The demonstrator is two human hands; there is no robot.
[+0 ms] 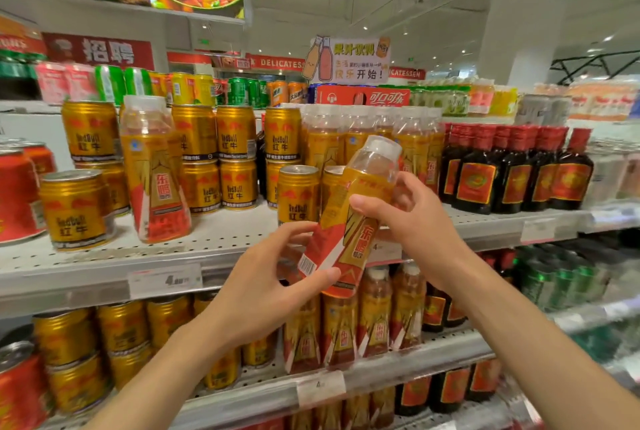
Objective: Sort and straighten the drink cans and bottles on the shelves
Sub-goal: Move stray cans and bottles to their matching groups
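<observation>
Gold-and-red bottle [349, 221] is off the shelf, held in the air between both hands, tilted with its clear cap up and to the right. Left hand [263, 291] grips the base end, thumb across the lower label next to the barcode, fingers curled round the far side. Right hand [412, 214] grips the upper body, thumb pressed on the front of the label, fingers wrapped behind. Label reads 东鹏 in red on a white patch. Left of the left hand, one matching bottle [152, 169] stands alone on the shelf [104, 266] among gold cans [78, 209] printed "RedBull 红牛", some stacked two high. Directly behind the hands, a shrink-wrapped block of the same bottles [370, 138], with more Red Bull cans in front of it. Right of the right hand, a row of dark bottles [519, 169] with red caps and red labels, text too small to read. Below the hands, the next shelf down holds more cans and 东鹏 bottles; price tag [164, 280] on the shelf edge shows a "4", rest blurred. Above and behind: cardboard sign [349, 60] ending in 开始!, red Coca-Cola box [363, 97] with 可口可乐, red banner [98, 50] 招聘, and "DELICATESSEN" signage.
</observation>
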